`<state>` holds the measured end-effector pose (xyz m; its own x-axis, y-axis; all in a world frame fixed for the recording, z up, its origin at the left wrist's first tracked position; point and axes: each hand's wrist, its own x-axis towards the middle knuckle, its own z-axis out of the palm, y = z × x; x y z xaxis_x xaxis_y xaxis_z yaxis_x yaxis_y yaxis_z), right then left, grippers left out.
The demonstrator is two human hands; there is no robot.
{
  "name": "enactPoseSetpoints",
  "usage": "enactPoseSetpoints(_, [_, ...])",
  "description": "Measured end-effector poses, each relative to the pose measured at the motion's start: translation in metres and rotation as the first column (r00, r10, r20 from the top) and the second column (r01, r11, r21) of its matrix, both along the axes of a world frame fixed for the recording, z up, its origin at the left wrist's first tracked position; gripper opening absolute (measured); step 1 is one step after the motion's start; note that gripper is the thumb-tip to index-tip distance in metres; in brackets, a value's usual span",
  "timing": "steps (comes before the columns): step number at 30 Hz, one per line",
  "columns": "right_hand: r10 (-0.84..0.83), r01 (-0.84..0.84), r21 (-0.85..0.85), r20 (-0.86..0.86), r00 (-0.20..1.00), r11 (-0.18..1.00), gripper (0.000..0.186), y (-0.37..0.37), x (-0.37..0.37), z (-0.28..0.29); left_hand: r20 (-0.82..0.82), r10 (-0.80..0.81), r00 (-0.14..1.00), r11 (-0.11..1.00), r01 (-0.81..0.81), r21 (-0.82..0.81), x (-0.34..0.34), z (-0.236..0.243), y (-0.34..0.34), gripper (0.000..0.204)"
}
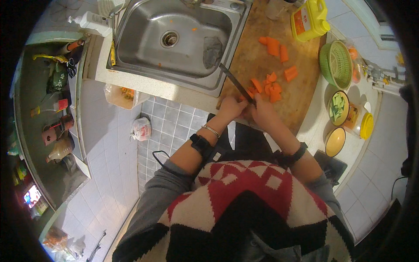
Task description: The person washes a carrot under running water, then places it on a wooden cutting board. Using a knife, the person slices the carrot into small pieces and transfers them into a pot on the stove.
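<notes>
My right hand [264, 112] is wrapped round the handle of a kitchen knife [235, 81]. Its dark blade slants up and left, the tip reaching the sink's edge. Left of the blade, my left hand [232, 108] has its fingers bent together on a carrot piece, mostly hidden beneath them and the knife. Cut carrot chunks [274, 91] lie in a loose heap just beyond the blade. Larger carrot lengths [273, 46] rest farther up the wooden cutting board [302, 101], with one carrot piece [290, 74] at the right.
A steel sink [144, 65] holding a grey cloth [212, 52] adjoins the board. Yellow jug [310, 22], green basket [335, 65], bowl of green slices [338, 107] and yellow bowl [335, 142] stand along the right. A scrap bin [120, 97] hangs below the counter's left.
</notes>
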<state>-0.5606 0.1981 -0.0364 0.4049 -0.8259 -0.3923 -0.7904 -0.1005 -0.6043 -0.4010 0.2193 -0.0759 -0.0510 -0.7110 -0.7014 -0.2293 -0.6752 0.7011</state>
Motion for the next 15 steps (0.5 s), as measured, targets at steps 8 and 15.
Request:
enactPoseSetpoints(8, [0.048, -0.049, -0.015, -0.038, 0.998, 0.999, 0.03, 0.005, -0.002, 0.021, -0.025, 0.026, 0.999, 0.999, -0.025, 0.033, 0.0, -0.002, 0.0, 0.03])
enactPoseSetpoints(15, [0.052, -0.046, 0.055, -0.111, 0.993, 0.997, 0.03, -0.002, 0.013, 0.002, -0.05, 0.062, 0.997, 0.998, -0.062, -0.013, 0.002, 0.01, 0.001, 0.03])
